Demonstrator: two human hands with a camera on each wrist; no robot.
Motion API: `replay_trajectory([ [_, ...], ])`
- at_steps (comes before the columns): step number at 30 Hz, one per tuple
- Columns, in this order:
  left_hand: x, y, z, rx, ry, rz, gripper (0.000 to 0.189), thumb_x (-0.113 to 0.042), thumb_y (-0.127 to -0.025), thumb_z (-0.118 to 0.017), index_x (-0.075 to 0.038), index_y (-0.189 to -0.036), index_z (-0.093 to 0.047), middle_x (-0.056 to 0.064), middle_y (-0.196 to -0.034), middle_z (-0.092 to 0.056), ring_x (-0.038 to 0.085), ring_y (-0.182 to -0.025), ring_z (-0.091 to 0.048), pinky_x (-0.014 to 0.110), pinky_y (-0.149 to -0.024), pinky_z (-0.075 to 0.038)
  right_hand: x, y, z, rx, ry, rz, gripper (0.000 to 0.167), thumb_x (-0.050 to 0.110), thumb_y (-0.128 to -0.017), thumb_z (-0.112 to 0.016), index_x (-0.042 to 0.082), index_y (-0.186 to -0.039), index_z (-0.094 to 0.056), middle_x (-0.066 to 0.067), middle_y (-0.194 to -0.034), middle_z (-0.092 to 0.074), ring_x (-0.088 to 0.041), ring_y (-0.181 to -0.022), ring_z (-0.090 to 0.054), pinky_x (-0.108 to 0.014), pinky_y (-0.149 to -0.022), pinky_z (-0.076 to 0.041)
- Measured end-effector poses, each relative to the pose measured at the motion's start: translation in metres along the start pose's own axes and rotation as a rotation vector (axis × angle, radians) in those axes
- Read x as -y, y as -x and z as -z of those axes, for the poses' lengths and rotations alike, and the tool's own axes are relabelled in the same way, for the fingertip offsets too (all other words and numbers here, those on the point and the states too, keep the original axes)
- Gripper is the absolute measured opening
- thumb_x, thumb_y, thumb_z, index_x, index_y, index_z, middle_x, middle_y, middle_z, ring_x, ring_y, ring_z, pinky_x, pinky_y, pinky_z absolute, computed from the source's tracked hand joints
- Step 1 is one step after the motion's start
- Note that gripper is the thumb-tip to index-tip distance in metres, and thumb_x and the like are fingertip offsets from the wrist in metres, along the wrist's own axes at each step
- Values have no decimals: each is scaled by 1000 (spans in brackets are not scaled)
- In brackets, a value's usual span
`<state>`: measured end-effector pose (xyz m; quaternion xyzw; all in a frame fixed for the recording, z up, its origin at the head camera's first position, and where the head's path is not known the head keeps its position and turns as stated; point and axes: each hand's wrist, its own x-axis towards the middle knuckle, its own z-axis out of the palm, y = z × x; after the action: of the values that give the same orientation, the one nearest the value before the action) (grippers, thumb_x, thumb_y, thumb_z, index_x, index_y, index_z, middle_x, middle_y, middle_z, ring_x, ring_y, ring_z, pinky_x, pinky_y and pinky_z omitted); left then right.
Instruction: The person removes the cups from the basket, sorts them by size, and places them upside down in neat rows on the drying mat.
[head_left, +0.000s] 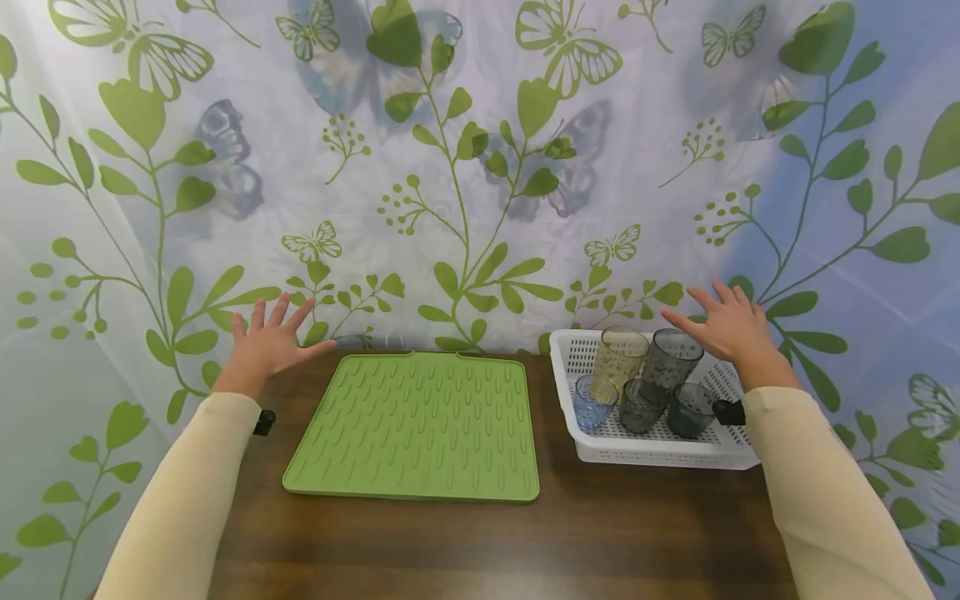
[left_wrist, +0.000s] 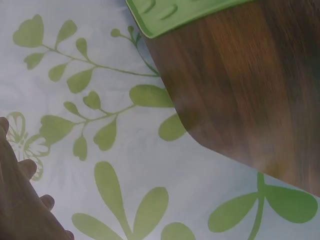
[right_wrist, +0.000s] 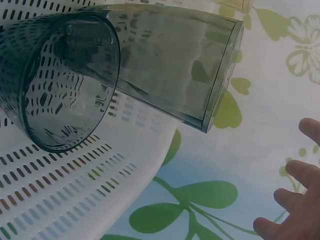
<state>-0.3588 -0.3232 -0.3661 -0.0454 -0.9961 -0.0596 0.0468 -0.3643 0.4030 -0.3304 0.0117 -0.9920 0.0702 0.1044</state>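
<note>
My left hand (head_left: 268, 346) is held up with its fingers spread, left of a green ridged mat (head_left: 420, 425), and holds nothing. Over the back right of a white perforated basket (head_left: 667, 450) my right hand (head_left: 727, 329) also spreads its fingers, holding nothing. Several glasses stand in the basket: a tall yellowish glass (head_left: 621, 354), a tall grey glass (head_left: 673, 358), a small blue glass (head_left: 595, 404) and small dark glasses. In the right wrist view, a dark glass (right_wrist: 70, 85) shows close up, with the fingertips (right_wrist: 287, 200) of my right hand apart from it.
The mat and basket lie side by side on a dark wooden table (head_left: 480, 542). Behind them hangs a pale curtain (head_left: 465, 167) with green leaf and butterfly prints. In the left wrist view, the table's rounded corner (left_wrist: 205, 137) shows beside the curtain.
</note>
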Motion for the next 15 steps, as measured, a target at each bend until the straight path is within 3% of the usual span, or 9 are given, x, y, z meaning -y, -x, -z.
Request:
replay_trajectory([
  [9,-17,4,-9,-53,25,-45,102,-87,-89,-38,-32,-167,-2,22,-172,4,58,-153,6,83,-112,6,3,17,-2,-26,-40,44,91,73,-99,-39,12,-164,-23,-32,-168,-4,-64,-148,-7,-82,-112,-10],
  [15,-37,13,-24,-130,82,-92,98,-79,-92,-48,-31,-167,-7,18,-173,0,55,-155,0,79,-116,-2,7,35,-4,-20,-164,63,86,64,-102,-44,11,-165,-21,-29,-169,0,-62,-150,-6,-85,-106,-13],
])
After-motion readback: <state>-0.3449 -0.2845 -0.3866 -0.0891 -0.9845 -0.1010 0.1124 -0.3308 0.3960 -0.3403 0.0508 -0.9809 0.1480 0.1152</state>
